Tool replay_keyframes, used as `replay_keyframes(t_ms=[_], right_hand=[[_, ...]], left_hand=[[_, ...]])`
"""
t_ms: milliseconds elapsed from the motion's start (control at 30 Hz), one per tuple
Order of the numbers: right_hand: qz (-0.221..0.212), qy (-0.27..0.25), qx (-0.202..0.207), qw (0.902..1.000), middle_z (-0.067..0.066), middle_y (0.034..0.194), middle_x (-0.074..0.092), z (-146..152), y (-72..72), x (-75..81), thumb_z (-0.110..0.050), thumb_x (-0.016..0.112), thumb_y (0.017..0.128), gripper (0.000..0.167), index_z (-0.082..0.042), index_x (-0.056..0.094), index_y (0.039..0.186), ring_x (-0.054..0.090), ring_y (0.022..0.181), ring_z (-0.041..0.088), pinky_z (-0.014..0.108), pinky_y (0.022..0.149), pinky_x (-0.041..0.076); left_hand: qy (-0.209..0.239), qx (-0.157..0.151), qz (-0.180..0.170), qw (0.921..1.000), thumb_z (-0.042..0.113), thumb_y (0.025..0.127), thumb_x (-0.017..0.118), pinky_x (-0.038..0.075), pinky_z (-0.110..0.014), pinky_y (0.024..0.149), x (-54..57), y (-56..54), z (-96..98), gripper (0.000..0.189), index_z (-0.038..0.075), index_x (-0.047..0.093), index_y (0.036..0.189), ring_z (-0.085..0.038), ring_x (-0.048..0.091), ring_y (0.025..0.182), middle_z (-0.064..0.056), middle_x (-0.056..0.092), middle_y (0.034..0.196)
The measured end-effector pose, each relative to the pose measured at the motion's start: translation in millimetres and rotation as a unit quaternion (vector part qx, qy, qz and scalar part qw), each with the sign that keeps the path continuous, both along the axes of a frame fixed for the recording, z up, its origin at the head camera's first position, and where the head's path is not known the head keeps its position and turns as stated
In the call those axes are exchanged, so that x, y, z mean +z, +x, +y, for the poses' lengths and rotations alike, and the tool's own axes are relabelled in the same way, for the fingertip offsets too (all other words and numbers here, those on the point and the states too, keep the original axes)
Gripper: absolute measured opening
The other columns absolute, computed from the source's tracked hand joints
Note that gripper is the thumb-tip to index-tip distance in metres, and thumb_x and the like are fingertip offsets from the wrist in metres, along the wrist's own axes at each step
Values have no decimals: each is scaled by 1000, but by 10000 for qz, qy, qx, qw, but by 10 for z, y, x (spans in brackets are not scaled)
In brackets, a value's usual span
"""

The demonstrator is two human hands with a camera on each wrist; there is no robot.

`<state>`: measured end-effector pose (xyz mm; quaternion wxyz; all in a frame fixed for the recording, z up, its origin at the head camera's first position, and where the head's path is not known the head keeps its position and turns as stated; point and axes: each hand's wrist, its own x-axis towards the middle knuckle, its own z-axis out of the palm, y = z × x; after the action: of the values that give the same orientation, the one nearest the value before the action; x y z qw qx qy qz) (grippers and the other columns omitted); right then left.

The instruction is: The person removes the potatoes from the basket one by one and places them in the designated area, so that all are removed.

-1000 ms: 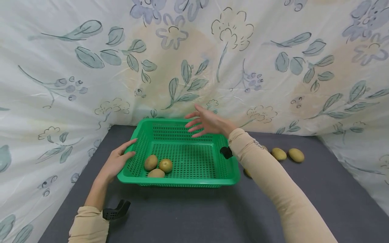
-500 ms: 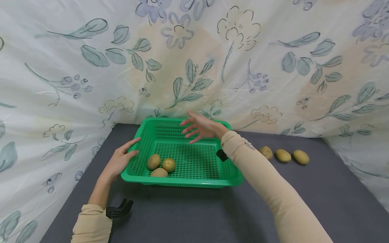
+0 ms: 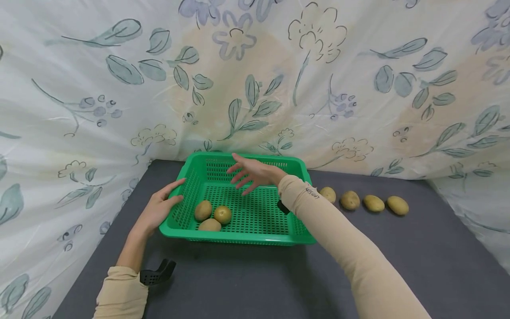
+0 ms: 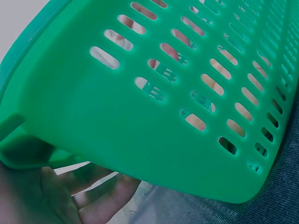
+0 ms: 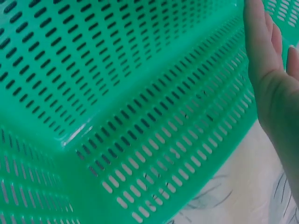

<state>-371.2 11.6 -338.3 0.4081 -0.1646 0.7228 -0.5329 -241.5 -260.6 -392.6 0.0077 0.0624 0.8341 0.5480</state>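
Observation:
A green slotted plastic basket (image 3: pixel 239 238) stands on the dark table. Three potatoes lie together near its front left corner, among them a round one (image 3: pixel 222 215). My left hand (image 3: pixel 155 212) grips the basket's left rim, its forefinger and thumb reaching over the edge. In the left wrist view the fingers (image 4: pixel 110 198) show past the rim, partly hidden by the basket wall. Over the rear part of the basket hovers my right hand (image 3: pixel 255 173), fingers spread and nothing held. The right wrist view has this hand (image 5: pixel 275 88) at the right edge, beside the slotted walls.
To the right of the basket several potatoes sit in a row on the table (image 3: pixel 247 283); the rightmost is an oval potato (image 3: pixel 397 206). A floral cloth (image 3: pixel 247 102) hangs behind the table and along its sides.
My right hand has moved left and slightly lower over the basket. Its sleeve uncovers more of the potatoes at right. The left hand stays on the rim; the view has shifted slightly.

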Motion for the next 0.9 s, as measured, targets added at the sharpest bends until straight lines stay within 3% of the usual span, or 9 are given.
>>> replay_keyframes(t_ms=[267, 533, 900], right_hand=[[86, 394, 373, 9985, 27, 140, 40, -125, 44, -170, -55, 20, 101, 69, -4, 38, 145, 40, 126, 44, 51, 91, 46], [140, 621, 476, 9968, 26, 138, 41, -206, 97, -275, -56, 24, 101, 68, -5, 42, 144, 44, 122, 42, 53, 90, 47], [303, 1002, 637, 9925, 19, 132, 49, -286, 166, -449, -55, 32, 100, 63, -8, 52, 136, 49, 119, 36, 46, 83, 52]], left_hand=[[-57, 13, 16, 10000, 14, 102, 46, 15, -66, 105, -10, -4, -9, 54, 12, 26, 152, -43, 4, 141, -18, 10, 157], [-63, 3, 21, 10000, 15, 102, 46, 15, -66, 104, -4, -12, -13, 54, 13, 26, 152, -43, 3, 141, -17, 10, 157], [-66, -11, 40, 10000, 15, 102, 46, 15, -66, 105, -20, -21, -13, 54, 13, 26, 152, -43, 4, 141, -17, 11, 157]])
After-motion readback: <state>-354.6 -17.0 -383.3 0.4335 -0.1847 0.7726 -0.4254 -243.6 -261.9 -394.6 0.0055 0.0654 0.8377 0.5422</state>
